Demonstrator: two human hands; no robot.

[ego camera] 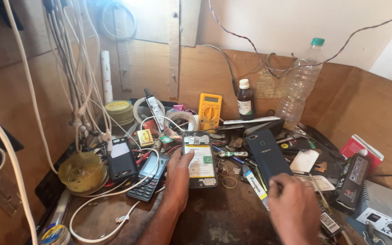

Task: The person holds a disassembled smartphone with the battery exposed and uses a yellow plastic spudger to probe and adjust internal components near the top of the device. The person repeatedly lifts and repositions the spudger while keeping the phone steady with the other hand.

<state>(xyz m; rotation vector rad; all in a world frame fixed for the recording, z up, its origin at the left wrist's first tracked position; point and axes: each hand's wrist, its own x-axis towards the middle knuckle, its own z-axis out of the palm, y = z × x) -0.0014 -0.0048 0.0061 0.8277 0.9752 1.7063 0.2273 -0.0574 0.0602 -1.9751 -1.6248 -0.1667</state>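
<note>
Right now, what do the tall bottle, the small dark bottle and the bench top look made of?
Tall bottle: clear thin plastic, ribbed and see-through, green cap.
Small dark bottle: dark brown, glossy; glass or plastic, cannot tell; white cap.
Bench top: brown wood or board, matte, worn and stained.

the multimeter point(209, 111) is yellow with a grey screen. the back cover point(267, 155) is dark navy blue. the opened phone point(200, 159) shows a pale yellow battery in a black frame. the bottle point(301, 81) is clear with a green cap. the desk point(214, 218) is brown.
</note>
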